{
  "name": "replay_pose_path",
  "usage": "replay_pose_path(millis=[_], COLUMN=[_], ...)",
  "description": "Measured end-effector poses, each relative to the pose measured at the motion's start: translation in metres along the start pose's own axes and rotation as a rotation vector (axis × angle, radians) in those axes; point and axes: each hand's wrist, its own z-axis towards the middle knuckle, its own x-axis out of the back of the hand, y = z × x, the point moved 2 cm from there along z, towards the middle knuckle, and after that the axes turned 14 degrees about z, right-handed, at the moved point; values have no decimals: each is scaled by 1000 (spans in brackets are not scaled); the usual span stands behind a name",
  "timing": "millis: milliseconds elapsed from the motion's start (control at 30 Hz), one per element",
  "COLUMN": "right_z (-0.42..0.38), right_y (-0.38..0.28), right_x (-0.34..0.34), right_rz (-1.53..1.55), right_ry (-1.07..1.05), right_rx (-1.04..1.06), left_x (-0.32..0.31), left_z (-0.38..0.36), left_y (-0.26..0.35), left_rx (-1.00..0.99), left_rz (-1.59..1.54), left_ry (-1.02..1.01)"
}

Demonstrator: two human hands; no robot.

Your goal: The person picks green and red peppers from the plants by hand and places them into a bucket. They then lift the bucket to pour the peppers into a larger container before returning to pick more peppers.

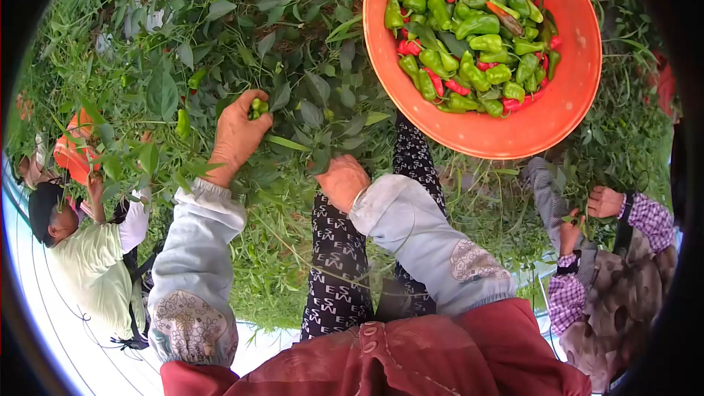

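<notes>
My left hand (240, 130) is closed around a small green pepper (258, 107), perhaps more than one, among the leaves of a pepper plant (317, 103). Lower and to the right, my right hand (343, 182) is curled in at the base of the same foliage. Its fingertips are hidden, and what they grip cannot be made out. Above it to the right is an orange basin (484, 143) that holds many green peppers (477, 26) and some red ones (456, 87). More green peppers hang on the plants, one (182, 124) just left of my left hand.
Dense pepper plants and grass surround my legs. On the left a person (92, 257) in a dark cap is beside another orange container (75, 148). A person in checked sleeves (649, 224) works on the right, both hands (605, 202) near the plants.
</notes>
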Motion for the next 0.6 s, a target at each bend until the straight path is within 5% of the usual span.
replay_pose_path(millis=[67, 267, 433, 500, 533, 600], right_z=[-1, -4, -15, -14, -15, -14], right_y=[-2, -8, 11, 14, 13, 2], right_x=[7, 9, -2, -7, -10, -3], right_rz=[-23, -65, -49, 151, 152, 111], right_ry=[-1, -51, -117, -51, -51, 8], right_rx=[52, 42, 131, 1, -1, -34], left_x=[-7, -4, -6, -8, -3, 5], left_z=[-8, -50, -85, -93, -90, -68], left_y=[-9, 31, 51, 66, 68, 66], left_rx=[38, -261, -409, -576, -577, -198], left_rz=[-161, 42, 151, 170, 170, -11], left_ry=[24, 319, 85, -8, -10, -36])
